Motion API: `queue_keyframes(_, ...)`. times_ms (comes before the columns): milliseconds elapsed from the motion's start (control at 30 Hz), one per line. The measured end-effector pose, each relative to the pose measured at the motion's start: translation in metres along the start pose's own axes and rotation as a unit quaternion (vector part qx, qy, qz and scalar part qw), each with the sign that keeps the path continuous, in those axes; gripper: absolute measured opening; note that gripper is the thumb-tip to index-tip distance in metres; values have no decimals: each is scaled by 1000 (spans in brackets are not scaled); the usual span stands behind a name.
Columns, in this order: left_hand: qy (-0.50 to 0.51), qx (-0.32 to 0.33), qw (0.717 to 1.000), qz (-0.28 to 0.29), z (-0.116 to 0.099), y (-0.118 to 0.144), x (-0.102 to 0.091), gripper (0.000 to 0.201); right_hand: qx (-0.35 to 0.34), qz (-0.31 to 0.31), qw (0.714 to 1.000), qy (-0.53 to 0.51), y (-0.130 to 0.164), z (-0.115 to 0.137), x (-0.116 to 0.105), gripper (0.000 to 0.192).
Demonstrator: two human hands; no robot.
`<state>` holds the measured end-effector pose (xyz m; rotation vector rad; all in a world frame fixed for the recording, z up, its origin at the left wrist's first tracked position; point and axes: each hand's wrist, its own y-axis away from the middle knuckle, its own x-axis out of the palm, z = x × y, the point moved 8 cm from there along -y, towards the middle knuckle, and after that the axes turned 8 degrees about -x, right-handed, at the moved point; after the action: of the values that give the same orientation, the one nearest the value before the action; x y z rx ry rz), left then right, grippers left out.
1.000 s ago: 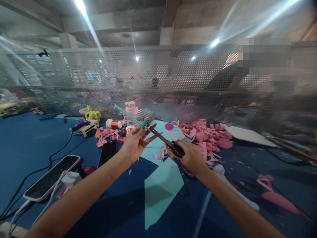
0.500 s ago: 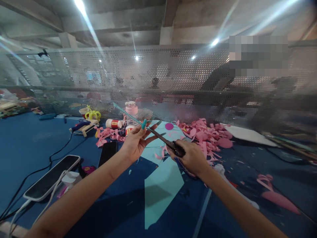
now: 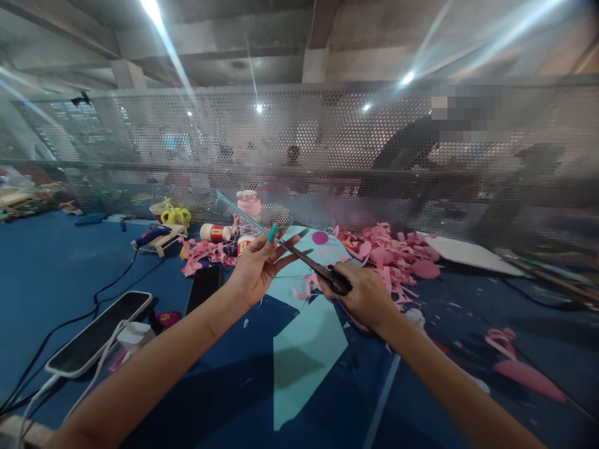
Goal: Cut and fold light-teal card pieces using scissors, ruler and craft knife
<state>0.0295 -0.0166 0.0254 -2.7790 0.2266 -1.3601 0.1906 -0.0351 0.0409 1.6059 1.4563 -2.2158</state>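
Note:
Between the thumb and fingers of my left hand (image 3: 256, 268) is a light teal piece of paper (image 3: 241, 212), seen nearly edge-on and slanting up to the left. The thumb carries a long teal nail. My right hand (image 3: 367, 296) is wrapped round the dark handles of a pair of scissors (image 3: 316, 267), whose blades point up-left and meet the paper beside my left fingers. Below my hands, a larger cut sheet of teal paper (image 3: 304, 368) lies on the blue table (image 3: 234, 399). More teal paper (image 3: 283, 287) lies behind my hands, partly hidden by them.
Pink paper scraps (image 3: 388, 262) are heaped at the back right. On the left lie a white-framed device (image 3: 100, 333) with cables, a dark phone (image 3: 204, 288) and a glue gun (image 3: 153, 236) on a small wooden stand. A perforated metal screen (image 3: 299, 137) closes off the back.
My right hand and the scissors have shifted very slightly to the right. My left hand and the paper hold almost the same position.

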Motion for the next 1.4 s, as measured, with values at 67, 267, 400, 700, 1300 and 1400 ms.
queue_keyframes(67, 1, -1, 1000, 4, 0, 0, 1, 6, -5, 2, 1000, 6, 1, 0, 0, 30)
queue_keyframes(267, 6, -1, 1000, -1, 2, 0, 0, 9, -8, 0, 1000, 14, 1, -1, 1, 29)
queue_keyframes(400, 9, 0, 1000, -3, 2, 0, -1, 9, -2, 4, 1000, 20, 0, 1, 0, 33)
queue_keyframes(700, 19, -14, 1000, 3, 6, -1, -2, 13, -7, 2, 999, 36, 1, 3, 0, 33)
queue_keyframes(1300, 20, -22, 999, -27, 16, 0, -7, 15, 14, 18, 999, 37, 1, 2, 5, 34)
queue_keyframes(1400, 20, -12, 999, -32, 14, -1, -8, 17, 31, 25, 999, 10, 0, 0, 2, 34)
